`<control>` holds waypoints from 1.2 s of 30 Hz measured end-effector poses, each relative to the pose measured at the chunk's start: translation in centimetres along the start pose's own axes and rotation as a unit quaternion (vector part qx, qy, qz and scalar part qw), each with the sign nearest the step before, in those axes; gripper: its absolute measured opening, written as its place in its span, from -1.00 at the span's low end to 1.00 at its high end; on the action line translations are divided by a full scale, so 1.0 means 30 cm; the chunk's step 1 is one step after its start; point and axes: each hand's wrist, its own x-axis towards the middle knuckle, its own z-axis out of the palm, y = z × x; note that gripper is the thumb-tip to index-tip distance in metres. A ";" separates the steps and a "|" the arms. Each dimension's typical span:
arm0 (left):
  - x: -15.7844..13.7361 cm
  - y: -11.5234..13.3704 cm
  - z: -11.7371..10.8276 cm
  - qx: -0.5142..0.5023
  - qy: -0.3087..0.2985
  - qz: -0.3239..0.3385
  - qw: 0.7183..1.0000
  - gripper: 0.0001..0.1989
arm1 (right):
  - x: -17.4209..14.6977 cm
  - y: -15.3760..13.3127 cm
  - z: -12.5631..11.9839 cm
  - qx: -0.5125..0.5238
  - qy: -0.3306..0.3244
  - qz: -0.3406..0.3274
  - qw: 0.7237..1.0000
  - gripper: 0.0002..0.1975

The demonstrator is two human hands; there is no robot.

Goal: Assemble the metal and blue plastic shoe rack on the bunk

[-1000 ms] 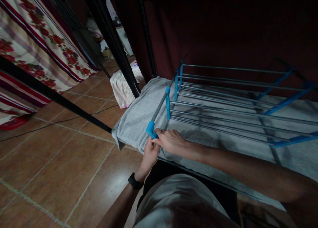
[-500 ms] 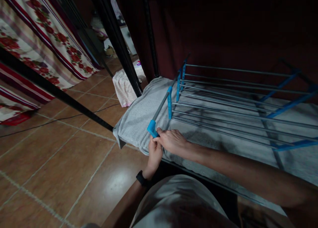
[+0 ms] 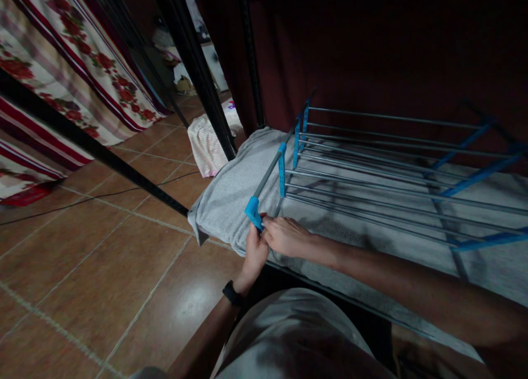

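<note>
A rack of grey metal rods and blue plastic brackets (image 3: 281, 170) lies on the bed's grey cover. One tube (image 3: 268, 175) reaches from it towards me and ends in a blue plastic corner connector (image 3: 252, 208). My left hand (image 3: 256, 250), wearing a black wristband, is closed around the connector's lower end. Right beside it, my right hand (image 3: 286, 236) is closed with its fingertips against the connector's side. A small shiny bit shows between those fingertips and the connector; I cannot make out what it is.
Grey towelling (image 3: 225, 197) covers the bed inside a black metal frame (image 3: 198, 65). Tiled floor (image 3: 136, 269) with a thin cable (image 3: 103, 196) lies to the left. A floral curtain (image 3: 82, 65) hangs beyond, and a striped cloth (image 3: 208, 142) drapes near the far post.
My right hand's fingers have shifted slightly, exposing more of the connector and a shiny bit at its side. My left hand has stayed at the connector's lower end. The rack has not moved.
</note>
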 end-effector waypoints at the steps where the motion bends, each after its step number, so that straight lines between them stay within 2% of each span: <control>1: 0.000 -0.001 0.001 0.003 -0.003 0.002 1.000 -0.64 | -0.001 0.003 0.000 0.001 -0.009 -0.007 1.000 -0.64; 15: -0.014 0.002 0.012 0.070 0.004 0.023 0.997 -0.52 | 0.007 0.028 0.003 0.055 -0.043 -0.019 0.997 -0.68; 23: -0.019 -0.008 0.011 0.048 0.007 -0.009 0.999 -0.53 | 0.018 0.025 -0.001 0.075 -0.041 -0.002 0.996 -0.60; 27: -0.007 0.002 -0.004 0.038 -0.020 -0.008 0.999 -0.53 | 0.020 0.039 0.016 0.078 -0.023 -0.021 0.996 -0.57; 30: 0.003 0.028 -0.037 -0.011 -0.066 -0.027 0.997 -0.48 | -0.019 0.064 0.008 0.071 -0.003 -0.022 0.997 -0.54; 33: 0.013 0.073 -0.089 -0.106 -0.127 -0.088 0.982 -0.41 | -0.095 0.096 -0.024 0.054 0.005 0.024 0.998 -0.54; 36: 0.050 0.132 -0.127 -0.223 -0.126 -0.145 0.956 -0.48 | -0.171 0.126 -0.054 0.046 -0.008 0.057 0.997 -0.64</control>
